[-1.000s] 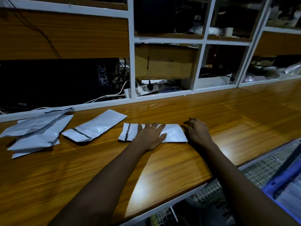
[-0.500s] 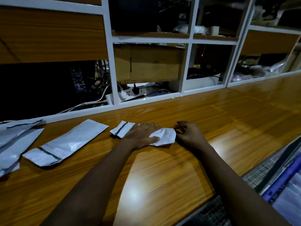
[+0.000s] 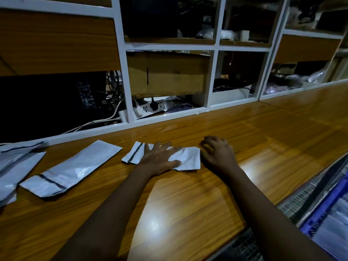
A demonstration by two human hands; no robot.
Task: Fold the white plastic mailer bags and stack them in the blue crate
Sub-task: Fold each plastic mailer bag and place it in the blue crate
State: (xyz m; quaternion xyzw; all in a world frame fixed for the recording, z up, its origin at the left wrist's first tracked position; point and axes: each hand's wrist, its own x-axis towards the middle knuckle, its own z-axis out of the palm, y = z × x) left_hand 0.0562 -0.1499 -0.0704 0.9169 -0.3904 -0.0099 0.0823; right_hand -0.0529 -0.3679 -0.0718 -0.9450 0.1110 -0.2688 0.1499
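Observation:
A white mailer bag (image 3: 188,159) with a dark strip at its left end lies folded on the wooden counter (image 3: 188,204). My left hand (image 3: 160,157) presses flat on its middle with fingers spread. My right hand (image 3: 216,153) sits just off the bag's right edge, fingers loosely curled, holding nothing. Another unfolded mailer (image 3: 71,168) lies to the left, and a pile of more mailers (image 3: 15,166) sits at the far left edge. The blue crate (image 3: 318,215) shows at the lower right below the counter, with pale bags inside.
White-framed shelves (image 3: 211,78) with a cardboard box (image 3: 165,72), a power strip (image 3: 150,108) and cables run along the counter's back. A wire mesh rack (image 3: 301,196) stands beside the crate under the counter's front edge.
The bag's right end has been folded over, so the bag is shorter. My right hand has let go and now sits beside its edge. My left hand stays pressing.

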